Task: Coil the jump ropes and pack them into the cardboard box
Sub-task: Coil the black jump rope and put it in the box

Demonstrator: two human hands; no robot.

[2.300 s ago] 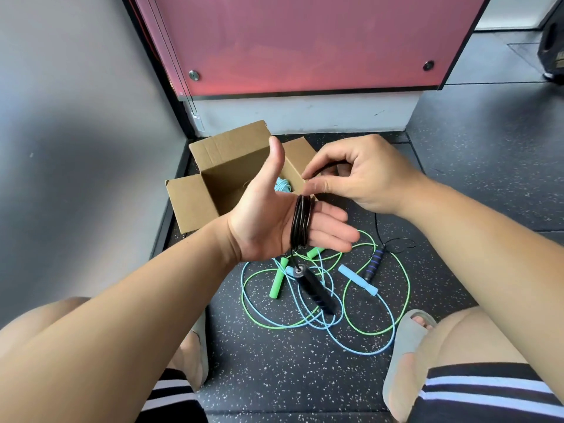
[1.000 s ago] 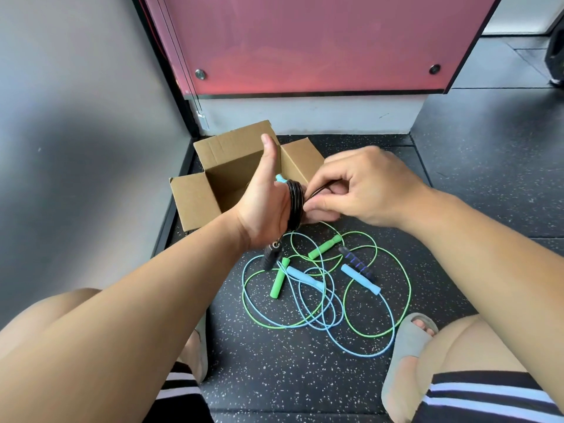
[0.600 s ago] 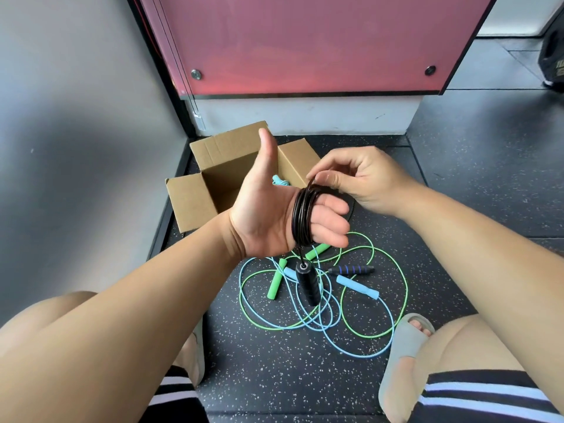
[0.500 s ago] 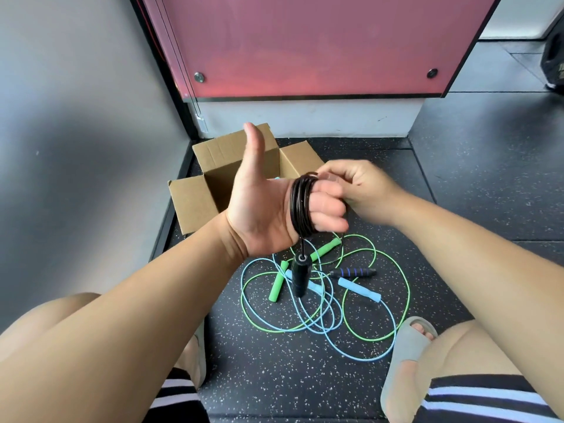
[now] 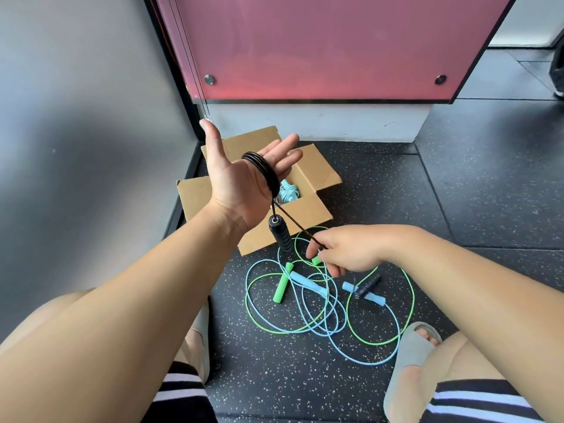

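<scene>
The black jump rope (image 5: pixel 262 171) is looped many times around the four fingers of my left hand (image 5: pixel 241 184), a bit above the middle of the frame. That hand is wide open, palm toward me, fingers straight and thumb sticking up. It does not squeeze the rope; the loops just sit on the fingers. One black handle (image 5: pixel 280 236) hangs down from the loops, just under my wrist.

A straight bit of the same rope runs down and to the right, into my right hand (image 5: pixel 345 251). I pinch it there between my thumb and fingertip. My other fingers are loosely bent.

Behind my left hand is the cardboard box (image 5: pixel 308 210), open, with its flaps spread out. A coiled light blue rope (image 5: pixel 288 192) lies inside it.

Lower in the frame, on the dark speckled floor (image 5: pixel 305 377), the green jump rope (image 5: pixel 282 286) and the blue jump rope (image 5: pixel 306 283) lie loose and mixed up together. A dark handle with blue stripes (image 5: pixel 367 284) lies across a blue handle, below my right hand.

My grey slipper (image 5: pixel 409 361) is at the lower right. A pink panel (image 5: pixel 320 47) fills the top, and a grey wall (image 5: pixel 76 132) is at the left.
</scene>
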